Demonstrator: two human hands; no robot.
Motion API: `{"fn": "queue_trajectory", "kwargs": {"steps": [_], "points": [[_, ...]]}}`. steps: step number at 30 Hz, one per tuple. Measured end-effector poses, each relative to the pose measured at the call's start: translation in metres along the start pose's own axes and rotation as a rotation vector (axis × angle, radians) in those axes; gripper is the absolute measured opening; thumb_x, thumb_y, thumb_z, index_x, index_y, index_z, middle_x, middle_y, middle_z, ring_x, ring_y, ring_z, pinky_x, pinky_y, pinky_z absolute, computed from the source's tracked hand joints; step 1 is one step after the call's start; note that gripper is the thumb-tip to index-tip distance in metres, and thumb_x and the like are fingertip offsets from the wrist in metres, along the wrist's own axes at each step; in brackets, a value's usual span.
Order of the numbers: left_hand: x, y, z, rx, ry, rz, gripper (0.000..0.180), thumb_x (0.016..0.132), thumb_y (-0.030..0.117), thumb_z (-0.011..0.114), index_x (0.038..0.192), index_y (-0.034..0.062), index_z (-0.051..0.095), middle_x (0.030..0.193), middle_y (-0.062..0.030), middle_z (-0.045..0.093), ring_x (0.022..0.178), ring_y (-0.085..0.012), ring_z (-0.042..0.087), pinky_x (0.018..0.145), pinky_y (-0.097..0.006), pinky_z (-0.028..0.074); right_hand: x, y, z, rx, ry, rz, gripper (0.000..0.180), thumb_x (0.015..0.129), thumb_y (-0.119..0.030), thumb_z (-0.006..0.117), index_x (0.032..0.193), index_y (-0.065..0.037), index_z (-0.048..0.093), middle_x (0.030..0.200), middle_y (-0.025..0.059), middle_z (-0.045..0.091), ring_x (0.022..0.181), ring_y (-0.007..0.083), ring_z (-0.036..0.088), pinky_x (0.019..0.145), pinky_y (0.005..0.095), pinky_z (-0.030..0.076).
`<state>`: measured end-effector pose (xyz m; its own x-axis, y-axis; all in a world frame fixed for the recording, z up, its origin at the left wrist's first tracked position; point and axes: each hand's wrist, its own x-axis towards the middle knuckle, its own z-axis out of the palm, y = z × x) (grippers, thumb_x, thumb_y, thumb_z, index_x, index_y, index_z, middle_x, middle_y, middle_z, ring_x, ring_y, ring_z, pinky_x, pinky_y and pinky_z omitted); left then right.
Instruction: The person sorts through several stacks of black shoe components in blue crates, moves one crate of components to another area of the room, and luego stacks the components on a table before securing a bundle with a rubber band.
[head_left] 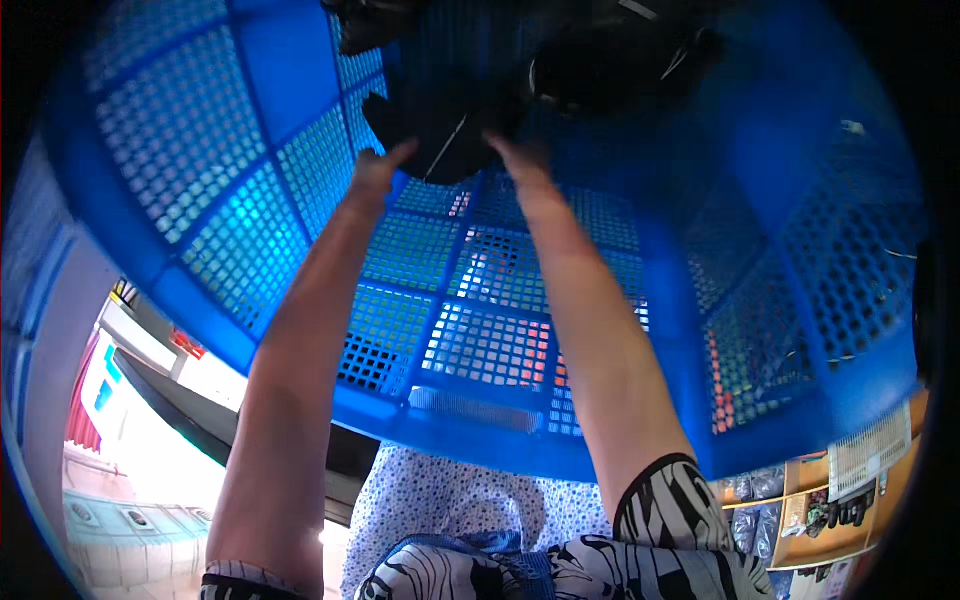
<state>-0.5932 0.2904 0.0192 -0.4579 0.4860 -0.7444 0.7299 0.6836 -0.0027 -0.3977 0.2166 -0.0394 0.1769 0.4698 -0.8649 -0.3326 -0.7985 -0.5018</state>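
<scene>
Both my arms reach down into a large blue plastic mesh crate [370,405]. Between my hands is a dark, soft-looking black piece [440,135] with a thin white line across it; its exact kind does not show. My left hand [380,168] is closed at its left edge, the thumb pointing inward. On the other side my right hand [522,160], smeared by motion, grips it with the thumb toward the middle. The fingers of both hands are partly hidden in shadow. More black items [620,70] lie deeper in the crate, some with thin pale strands.
The crate's mesh walls rise all around my forearms, and its near rim crosses in front of my patterned clothing [450,500]. Beyond it at lower right stand wooden shelves [835,545] with bagged goods. A bright window-like area [150,410] shows at lower left.
</scene>
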Motion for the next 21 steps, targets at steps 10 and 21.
{"fn": "queue_trajectory", "kwargs": {"steps": [10,21], "points": [[0.004,0.022,0.027,-0.8,-0.32,-0.054,0.067,0.071,0.036,0.078,0.126,0.0098,0.05,0.123,-0.0065,0.055,0.116,-0.025,0.05,0.092,-0.043,0.041,0.002,-0.001,0.017,0.37,0.109,-0.05,0.07,0.065,-0.032,0.082,0.121,-0.002,0.052,0.119,0.0149,0.057,0.111,0.0239,0.053,0.093,0.0354,0.042],[-0.048,0.008,-0.022,-0.836,-0.373,-0.138,0.055,0.078,0.037,0.072,0.122,0.0089,0.053,0.116,-0.0091,0.061,0.103,-0.0237,0.06,0.087,-0.039,0.049,-0.037,-0.046,0.0,0.005,-0.042,-0.295,0.061,0.062,-0.028,0.08,0.111,0.0,0.058,0.108,0.0155,0.063,0.101,0.0265,0.06,0.089,0.0353,0.046]]}}
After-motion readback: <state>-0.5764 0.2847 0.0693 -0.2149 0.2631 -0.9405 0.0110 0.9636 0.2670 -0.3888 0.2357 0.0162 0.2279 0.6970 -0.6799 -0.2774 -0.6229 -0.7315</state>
